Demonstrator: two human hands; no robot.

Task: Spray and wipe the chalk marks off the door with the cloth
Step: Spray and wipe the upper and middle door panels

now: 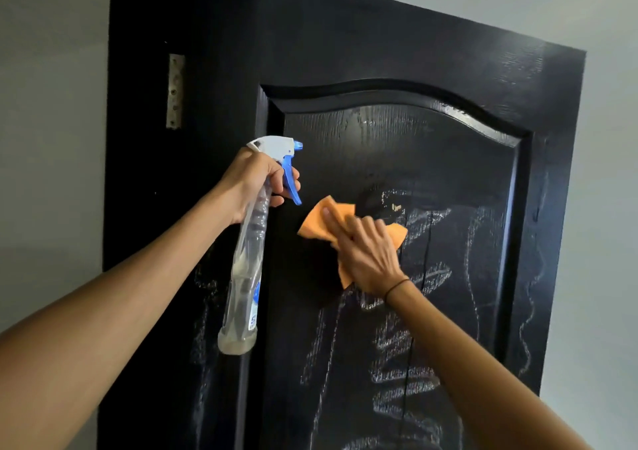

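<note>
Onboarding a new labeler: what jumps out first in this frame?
The orange cloth at centre, pressed flat to the black door by the right hand. Left of it, the left hand grips a clear spray bottle by its neck, a finger on the blue trigger. White chalk marks cover the panel below and right of the cloth.

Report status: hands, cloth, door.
Left hand grips spray bottle. Right hand presses orange cloth on black door. Chalk marks remain below. Nothing obstructing.
</note>
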